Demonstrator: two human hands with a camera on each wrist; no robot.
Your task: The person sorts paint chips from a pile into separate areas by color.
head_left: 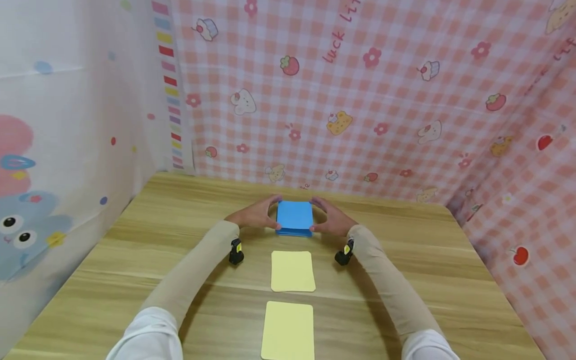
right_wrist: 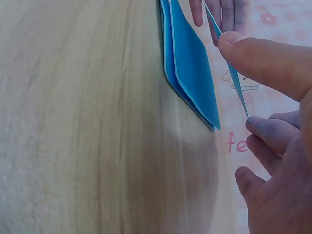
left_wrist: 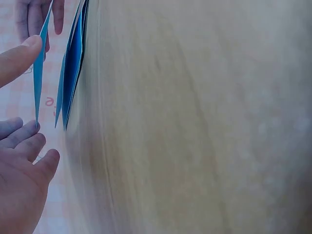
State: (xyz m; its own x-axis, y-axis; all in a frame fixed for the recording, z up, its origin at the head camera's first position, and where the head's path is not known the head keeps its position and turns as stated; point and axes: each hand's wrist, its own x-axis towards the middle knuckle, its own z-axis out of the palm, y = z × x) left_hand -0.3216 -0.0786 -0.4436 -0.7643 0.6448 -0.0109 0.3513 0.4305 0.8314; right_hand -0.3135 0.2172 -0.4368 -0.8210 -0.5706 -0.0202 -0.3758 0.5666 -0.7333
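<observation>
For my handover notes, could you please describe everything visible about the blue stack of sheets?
The blue stack is a small pile of thin, square, paper-like sheets with rounded corners, lying on the wooden table beyond two yellow sheets. Its top sheet is lifted clear of the rest, held at its edges by the left hand and the right hand.

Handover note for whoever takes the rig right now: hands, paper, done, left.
Left hand: pinches the top blue sheet by its left edge.
Right hand: pinches the same sheet by its right edge, lifted off the blue stack.
Stack sits at the far middle of the wooden table.
Done: two yellow sheets, far and near, lie flat in a line toward the person.
Left: likely laying out blue sheets.
</observation>
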